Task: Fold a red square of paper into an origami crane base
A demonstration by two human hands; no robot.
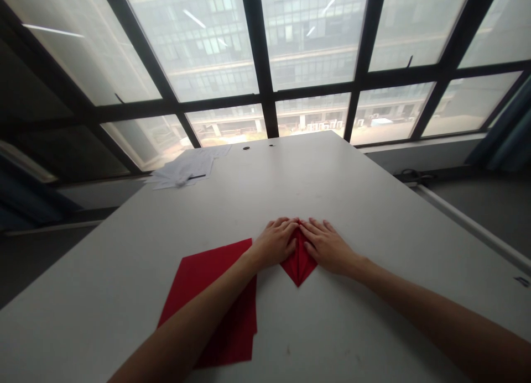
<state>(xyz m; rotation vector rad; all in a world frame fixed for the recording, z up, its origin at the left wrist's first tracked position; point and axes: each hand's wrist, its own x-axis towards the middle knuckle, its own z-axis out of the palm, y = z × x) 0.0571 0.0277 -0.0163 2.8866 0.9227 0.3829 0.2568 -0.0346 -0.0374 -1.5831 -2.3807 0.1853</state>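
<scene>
A small piece of folded red paper [298, 264] lies on the white table in front of me. It has a pointed lower end and a crease down its middle. My left hand [276, 240] covers its left side, fingers bent over the upper part and thumb on the flap. From the other side, my right hand [327, 246] holds the right flap down with index finger and thumb, its other fingers resting beyond the paper's edge. The fingertips of both hands meet near the upper tip and partly hide it. Under my left forearm are flat red sheets [211, 267], slightly misaligned.
White papers [185, 167] are spread at the table's far left, with a dark pen-like object [196, 177] on them. The white table [373, 217] reaches toward large dark-framed windows [265, 98]. A pale rail [468, 223] runs beside its right edge.
</scene>
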